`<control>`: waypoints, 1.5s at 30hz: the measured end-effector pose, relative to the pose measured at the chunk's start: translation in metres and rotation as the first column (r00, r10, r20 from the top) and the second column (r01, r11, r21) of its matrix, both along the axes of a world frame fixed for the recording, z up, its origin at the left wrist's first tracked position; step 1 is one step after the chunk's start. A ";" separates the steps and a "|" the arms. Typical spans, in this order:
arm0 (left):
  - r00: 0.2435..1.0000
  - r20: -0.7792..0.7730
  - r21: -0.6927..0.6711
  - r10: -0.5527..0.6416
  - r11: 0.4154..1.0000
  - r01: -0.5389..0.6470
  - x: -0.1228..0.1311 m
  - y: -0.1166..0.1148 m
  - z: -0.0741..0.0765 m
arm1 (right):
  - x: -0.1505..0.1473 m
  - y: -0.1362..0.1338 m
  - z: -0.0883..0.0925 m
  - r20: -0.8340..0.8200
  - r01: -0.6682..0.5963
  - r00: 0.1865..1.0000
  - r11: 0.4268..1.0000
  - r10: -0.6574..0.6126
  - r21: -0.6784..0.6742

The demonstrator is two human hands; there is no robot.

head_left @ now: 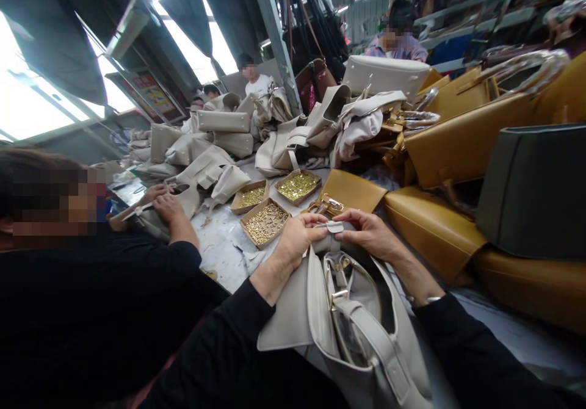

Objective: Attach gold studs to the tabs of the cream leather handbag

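A pale grey handbag (315, 311) stands before me with its top gaping, showing a lining and a strap with a gold buckle (339, 299). At its far edge, my left hand (297, 235) and my right hand (366, 232) pinch a small pale strap tab (334, 227) from either side. Fingers of both hands are closed on it. Whether a small fitting sits between the fingertips is too fine to see. Just beyond my left hand is a cardboard tray (256, 238) of small gold metal parts.
Two more trays hold gold pieces, one at the back (297, 187) and one beside it (242, 206). Pale handbags (224, 122) pile up behind; mustard handbags (439, 232) and a dark green piece (535, 189) crowd the right. A co-worker's hands (167, 204) handle a pale bag at left.
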State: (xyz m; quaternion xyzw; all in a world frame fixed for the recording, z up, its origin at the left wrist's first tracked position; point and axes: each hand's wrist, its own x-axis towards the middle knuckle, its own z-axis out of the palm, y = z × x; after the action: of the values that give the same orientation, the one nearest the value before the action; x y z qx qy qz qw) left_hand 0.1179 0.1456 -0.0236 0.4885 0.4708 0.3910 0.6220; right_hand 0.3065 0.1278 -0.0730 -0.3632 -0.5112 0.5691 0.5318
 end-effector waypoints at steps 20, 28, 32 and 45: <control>0.725 0.682 -0.242 -0.098 0.905 0.350 -0.004 0.025 -0.084 | -0.010 0.010 -0.023 -0.183 -0.095 0.982 0.964 0.050 -0.247; 0.703 0.702 -0.225 -0.113 0.901 0.370 -0.005 0.025 -0.086 | -0.009 0.006 -0.014 -0.079 -0.108 0.992 0.972 0.093 -0.209; 0.712 0.694 -0.228 -0.110 0.904 0.362 -0.007 0.024 -0.086 | -0.008 0.005 -0.012 -0.009 -0.086 0.996 0.982 0.086 -0.169; 0.746 0.660 -0.169 -0.087 0.951 0.260 -0.009 0.017 -0.074 | -0.020 0.009 0.001 0.014 -0.017 1.000 0.974 0.021 -0.227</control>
State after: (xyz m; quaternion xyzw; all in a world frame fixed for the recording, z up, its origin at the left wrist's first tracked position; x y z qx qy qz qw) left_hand 0.1093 0.1626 -0.0971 0.2838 0.2256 0.4124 0.8358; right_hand 0.2866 0.1365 -0.0719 -0.4216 -0.4506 0.6257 0.4772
